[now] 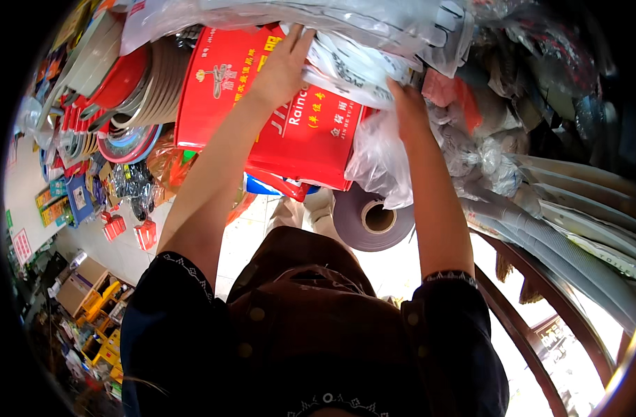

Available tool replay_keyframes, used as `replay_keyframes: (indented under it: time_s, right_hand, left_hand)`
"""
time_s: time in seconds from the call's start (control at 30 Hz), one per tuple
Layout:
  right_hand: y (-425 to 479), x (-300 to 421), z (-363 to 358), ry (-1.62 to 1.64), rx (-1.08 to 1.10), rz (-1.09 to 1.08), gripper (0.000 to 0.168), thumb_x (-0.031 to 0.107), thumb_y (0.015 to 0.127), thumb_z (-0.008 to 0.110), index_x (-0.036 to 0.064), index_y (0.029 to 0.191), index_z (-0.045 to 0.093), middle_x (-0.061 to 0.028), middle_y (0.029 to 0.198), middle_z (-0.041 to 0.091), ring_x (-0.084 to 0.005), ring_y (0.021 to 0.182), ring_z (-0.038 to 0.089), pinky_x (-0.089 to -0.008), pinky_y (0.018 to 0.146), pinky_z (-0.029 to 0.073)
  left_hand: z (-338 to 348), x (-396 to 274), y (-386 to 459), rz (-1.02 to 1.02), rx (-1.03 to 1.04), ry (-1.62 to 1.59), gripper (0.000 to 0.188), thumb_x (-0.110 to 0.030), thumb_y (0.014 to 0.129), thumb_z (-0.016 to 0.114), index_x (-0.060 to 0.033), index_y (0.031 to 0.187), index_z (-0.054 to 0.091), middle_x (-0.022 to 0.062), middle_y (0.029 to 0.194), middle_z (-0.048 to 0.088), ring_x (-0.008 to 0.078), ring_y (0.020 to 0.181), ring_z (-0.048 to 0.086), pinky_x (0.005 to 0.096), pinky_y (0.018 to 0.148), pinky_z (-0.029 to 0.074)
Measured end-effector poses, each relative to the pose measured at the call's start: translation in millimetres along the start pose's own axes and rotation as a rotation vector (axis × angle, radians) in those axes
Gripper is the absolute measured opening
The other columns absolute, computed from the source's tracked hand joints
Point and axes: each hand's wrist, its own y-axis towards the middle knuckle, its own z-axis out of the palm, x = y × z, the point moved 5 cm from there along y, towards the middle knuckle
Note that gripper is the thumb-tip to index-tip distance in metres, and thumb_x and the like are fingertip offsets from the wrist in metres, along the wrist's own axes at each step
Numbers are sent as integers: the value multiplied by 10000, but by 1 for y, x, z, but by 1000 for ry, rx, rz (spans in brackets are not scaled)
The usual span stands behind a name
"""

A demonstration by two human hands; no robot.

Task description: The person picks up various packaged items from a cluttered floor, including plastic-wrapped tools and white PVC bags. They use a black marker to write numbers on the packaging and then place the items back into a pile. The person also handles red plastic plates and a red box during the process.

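Note:
A white plastic package (354, 73) with dark printing lies on top of a large red raincoat bag (213, 99) that bears yellow and white writing. My left hand (285, 70) reaches over the red bag, its fingers at the package's left edge; the thumb side is hidden. At the package's right end, my right hand (409, 104) grips its edge, thumb on top and the other fingers partly out of sight. Clear plastic wrapping (383, 156) hangs just below that hand. A broad sheet of clear plastic packaging (318, 15) stretches above both hands.
Stacked pans (119, 78) and colored basins (132, 143) crowd the left. A grey roll (372, 221) with a cardboard core stands below the red bag. To the right are grey corrugated hoses (547, 245) and flat packaged panels (589, 198). Yellow bins (106, 349) sit at lower left.

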Motion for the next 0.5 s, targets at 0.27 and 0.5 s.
replay_keyframes:
  time_s: [0.27, 0.5]
  right_hand:
    - [-98, -51, 2, -99, 216, 109, 461, 415, 825, 568, 27, 1073, 555, -97, 971, 627, -124, 878, 544, -261, 771, 406]
    - [-133, -62, 28, -264, 142, -6, 328, 223, 800, 636, -12, 1017, 565, -82, 897, 620, -146, 813, 560, -282, 743, 429]
  left_hand:
    - [-85, 145, -123, -418, -192, -129, 748, -410, 716, 679, -41, 1291, 372, 188, 1267, 426, 304, 1117, 466, 394, 937, 367]
    - [-63, 127, -170, -621, 82, -787, 663, -440, 791, 607, -22, 1261, 396, 171, 1021, 601, 268, 975, 580, 334, 845, 434]
